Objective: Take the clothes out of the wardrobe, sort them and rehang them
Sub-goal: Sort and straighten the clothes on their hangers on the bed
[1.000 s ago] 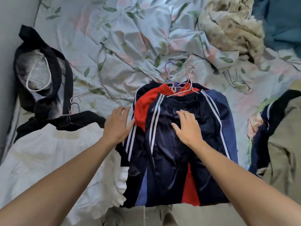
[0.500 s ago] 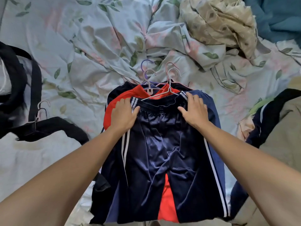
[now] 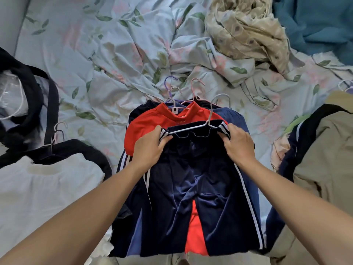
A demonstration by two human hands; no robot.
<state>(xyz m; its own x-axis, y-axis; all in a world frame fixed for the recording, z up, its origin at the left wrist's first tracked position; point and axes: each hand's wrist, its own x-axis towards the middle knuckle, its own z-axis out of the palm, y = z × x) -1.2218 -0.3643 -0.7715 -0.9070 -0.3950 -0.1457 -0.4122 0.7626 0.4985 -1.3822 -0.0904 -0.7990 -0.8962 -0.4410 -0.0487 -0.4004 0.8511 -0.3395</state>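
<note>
Navy shorts [image 3: 193, 188] with white side stripes lie on top of a stack of hung clothes in the middle of the bed. A white hanger [image 3: 210, 119] runs through their waistband. My left hand [image 3: 150, 148] pinches the waistband's left end, and my right hand [image 3: 238, 146] grips its right end. The waistband is bunched between them. Under the shorts lies a red garment [image 3: 145, 127] on its own hanger, over more navy clothes. Several hanger hooks [image 3: 175, 92] stick out above the stack.
A white garment [image 3: 44, 188] on a black one with hangers lies at the left. A khaki and navy pile [image 3: 324, 159] sits at the right. A beige crumpled cloth [image 3: 246, 29] and a teal blanket [image 3: 317, 22] lie at the back on the floral sheet [image 3: 95, 64].
Both hands slid from the front of the shorts up to the waistband and now hold its two ends, drawn closer together. The white hanger now shows in the waistband.
</note>
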